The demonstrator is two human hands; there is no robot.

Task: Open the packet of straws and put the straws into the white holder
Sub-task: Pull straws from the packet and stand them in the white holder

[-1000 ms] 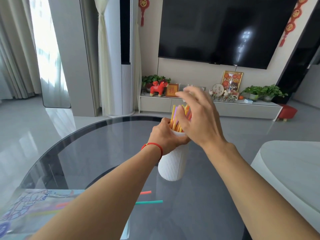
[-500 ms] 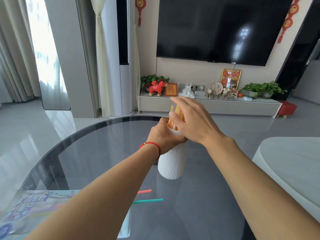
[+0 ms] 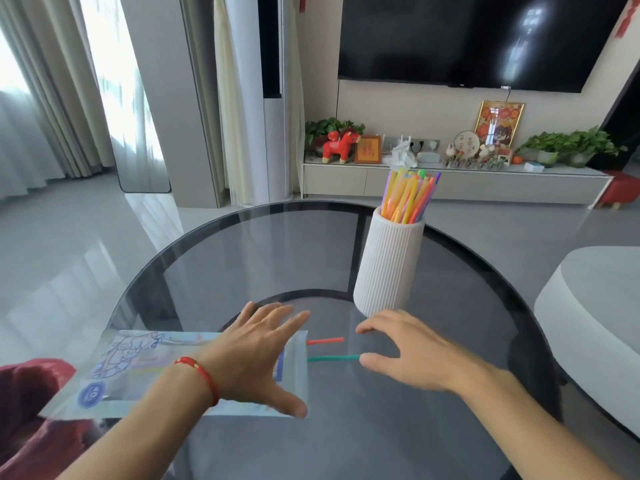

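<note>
A round table (image 3: pixel 214 258) of smoky dark glass with a black rim fills the middle of the room, glossy enough to mirror the window light. On it stands the white holder (image 3: pixel 386 265), a tall matte cylinder ribbed with fine vertical grooves, upright toward the far right of the tabletop. A thick bundle of straws (image 3: pixel 408 195) pokes out of its mouth, thin smooth plastic tubes in orange, yellow, purple and green, fanned slightly and leaning to the right.

Nearer the person lies the packet (image 3: pixel 138 368), a flat, clear, crinkly plastic sleeve printed with blue line drawings, lying long-ways across the near left of the glass. Two loose straws stick out of its right end: a red straw (image 3: pixel 325 341) and, just nearer, a green straw (image 3: pixel 334 358), both lying flat and roughly parallel.

The left hand (image 3: pixel 256 358), a red cord bracelet (image 3: pixel 201 372) at its wrist, spreads flat over the packet's right end, fingers straight and splayed, gripping nothing. The right hand (image 3: pixel 405 355) hovers low beside the two loose straws, fingers loosely bent and parted; its thumb tip meets the green straw's end, but nothing is clasped.

A pale rounded seat (image 3: pixel 588 306) edges in at right.
</note>
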